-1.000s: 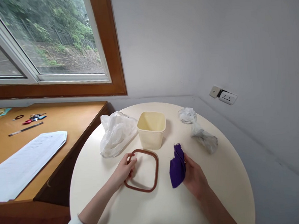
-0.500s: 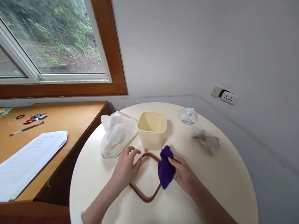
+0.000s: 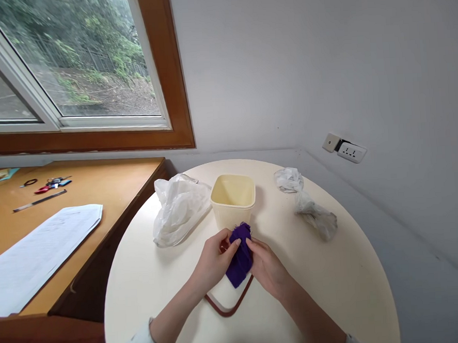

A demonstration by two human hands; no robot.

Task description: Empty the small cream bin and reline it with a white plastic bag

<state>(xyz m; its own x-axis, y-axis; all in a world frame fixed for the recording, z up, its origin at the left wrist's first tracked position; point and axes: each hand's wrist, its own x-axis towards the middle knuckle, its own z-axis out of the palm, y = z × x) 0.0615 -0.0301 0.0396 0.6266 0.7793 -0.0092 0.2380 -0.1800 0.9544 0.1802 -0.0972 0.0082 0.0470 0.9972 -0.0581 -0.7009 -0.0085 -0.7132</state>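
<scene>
The frayed, folded purple cloth (image 3: 239,266) is now pinched by both the left hand (image 3: 214,256) and the right hand (image 3: 270,270); half a second ago only the right gripped it. It sits between their fingertips, over the partly hidden brown round-cornered frame (image 3: 227,314), near the cream square plastic tub (image 3: 234,215).

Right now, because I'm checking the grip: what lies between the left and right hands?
In the head view, the purple cloth lies between the left hand and right hand, both holding it.

Left hand (image 3: 214,258) and right hand (image 3: 269,270) are near each other, thumbs (image 3: 231,251) uppermost, fingers (image 3: 219,237) bent in a pinch, forearms (image 3: 178,305) angled inward.
</scene>
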